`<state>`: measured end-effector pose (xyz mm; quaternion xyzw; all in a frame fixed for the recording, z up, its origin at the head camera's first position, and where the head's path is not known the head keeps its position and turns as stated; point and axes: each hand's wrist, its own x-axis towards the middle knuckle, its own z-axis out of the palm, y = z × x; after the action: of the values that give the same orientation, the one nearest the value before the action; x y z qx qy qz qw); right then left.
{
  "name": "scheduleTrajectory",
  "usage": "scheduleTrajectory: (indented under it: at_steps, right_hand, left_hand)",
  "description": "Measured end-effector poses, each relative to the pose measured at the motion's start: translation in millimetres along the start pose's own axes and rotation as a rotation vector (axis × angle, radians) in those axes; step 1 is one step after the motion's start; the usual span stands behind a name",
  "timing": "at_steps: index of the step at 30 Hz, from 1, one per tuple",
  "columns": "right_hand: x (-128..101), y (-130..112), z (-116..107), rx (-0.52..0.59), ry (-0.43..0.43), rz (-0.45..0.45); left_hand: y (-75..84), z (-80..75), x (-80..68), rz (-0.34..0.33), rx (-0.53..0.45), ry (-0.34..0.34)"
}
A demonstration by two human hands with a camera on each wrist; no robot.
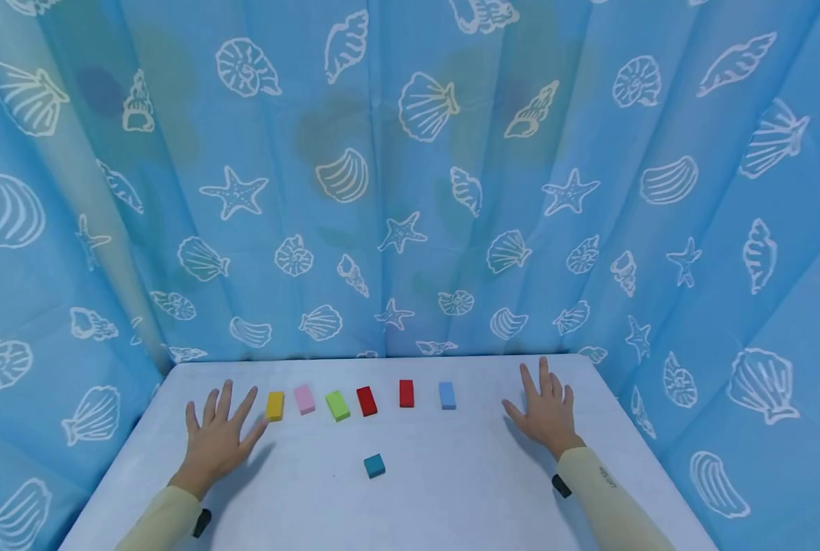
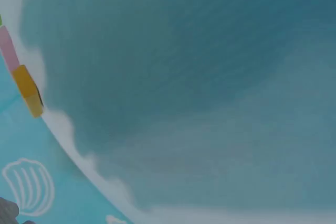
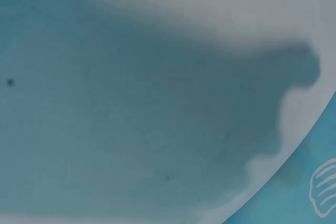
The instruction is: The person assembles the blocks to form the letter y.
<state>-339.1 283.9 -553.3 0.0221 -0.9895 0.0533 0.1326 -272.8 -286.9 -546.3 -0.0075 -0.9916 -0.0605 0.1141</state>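
Yellow block (image 1: 274, 406) lies beside left grip (image 1: 216, 440).

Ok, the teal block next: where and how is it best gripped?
I'd pinch the teal block across its left and right side faces, coming from above and the near side. It's boxy, sits slightly turned, and stands apart on the near side of the row of blocks, so nothing crowds those faces.

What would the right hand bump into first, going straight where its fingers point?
The right hand would probably meet the shell-patterned curtain behind the table first; exact depth is unclear.
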Motion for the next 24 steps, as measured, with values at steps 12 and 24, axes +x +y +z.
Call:
scheduleTrajectory:
  at_steps: [12,24]
  right_hand:
    - [7,-11,-2,0.029,0.007,-0.014]
    - [18,-37,0,0.035,-0.058,0.012]
  left_hand:
    - [40.3,-7.2,-0.6,0.131,-0.026,0.026]
    - [93.7,-11.5,-6.9,0.300,-0.189,-0.109]
